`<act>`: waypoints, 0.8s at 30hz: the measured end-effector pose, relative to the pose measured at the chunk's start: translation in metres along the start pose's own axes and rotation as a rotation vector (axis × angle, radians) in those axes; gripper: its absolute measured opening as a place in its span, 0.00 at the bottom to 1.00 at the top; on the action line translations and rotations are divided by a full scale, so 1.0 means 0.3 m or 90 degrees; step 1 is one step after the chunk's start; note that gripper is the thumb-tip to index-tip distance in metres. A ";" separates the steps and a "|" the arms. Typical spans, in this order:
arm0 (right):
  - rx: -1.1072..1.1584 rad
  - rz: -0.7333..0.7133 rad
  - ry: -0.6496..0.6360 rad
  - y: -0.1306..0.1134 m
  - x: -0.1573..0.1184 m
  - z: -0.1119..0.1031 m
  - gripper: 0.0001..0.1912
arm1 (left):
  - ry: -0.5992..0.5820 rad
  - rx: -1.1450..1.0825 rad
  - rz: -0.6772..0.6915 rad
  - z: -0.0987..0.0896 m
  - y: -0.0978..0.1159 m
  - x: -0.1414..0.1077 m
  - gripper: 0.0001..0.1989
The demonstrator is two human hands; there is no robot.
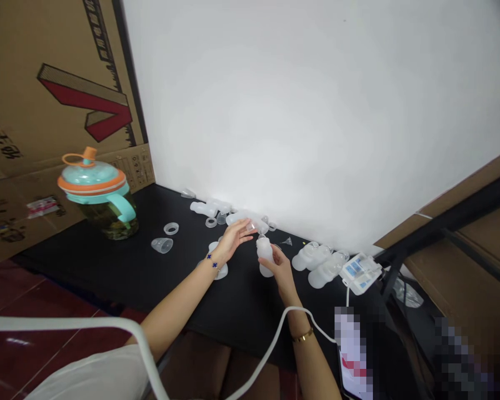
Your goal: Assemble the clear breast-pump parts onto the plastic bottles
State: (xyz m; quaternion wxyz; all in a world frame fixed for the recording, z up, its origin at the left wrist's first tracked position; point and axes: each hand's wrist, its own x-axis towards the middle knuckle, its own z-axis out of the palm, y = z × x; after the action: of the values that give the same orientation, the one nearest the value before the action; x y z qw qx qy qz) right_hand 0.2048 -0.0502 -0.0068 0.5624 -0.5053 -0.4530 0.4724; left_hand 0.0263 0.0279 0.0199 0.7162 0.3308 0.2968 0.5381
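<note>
My right hand (280, 265) is closed around a white baby bottle (265, 253), held upright above the black tabletop with a clear nipple at its top. My left hand (233, 238) is just left of the bottle's top, its fingers around a small clear cap (252, 227). Under my left wrist lies another white bottle (222, 271), partly hidden by the arm. Behind my hands, more white bottles (237, 217) lie along the wall. A clear cap (162, 245) and a ring collar (171, 228) rest to the left, with a small clear nipple (288, 241) to the right.
Several capped bottles (323, 272) lie at right beside a white box-like device (361, 273) with a cable. A phone (354, 361) sits at the front right. A large teal-and-orange lidded jug (104, 194) stands at left. One white cable (275, 344) loops across the foreground.
</note>
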 end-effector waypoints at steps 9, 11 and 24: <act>-0.068 -0.018 -0.019 0.020 0.009 -0.008 0.27 | -0.014 0.005 0.000 -0.007 -0.015 0.010 0.18; -0.077 -0.021 -0.030 0.021 0.009 -0.009 0.25 | -0.027 0.005 0.005 -0.005 -0.020 0.011 0.17; -0.058 -0.010 -0.058 0.000 -0.003 0.005 0.22 | -0.091 0.054 -0.004 0.004 -0.031 0.002 0.21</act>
State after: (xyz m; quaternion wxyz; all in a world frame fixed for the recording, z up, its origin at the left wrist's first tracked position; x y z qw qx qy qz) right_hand 0.2032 -0.0510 -0.0068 0.5213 -0.5049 -0.5028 0.4696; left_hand 0.0326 0.0263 0.0131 0.7226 0.3973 0.2687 0.4977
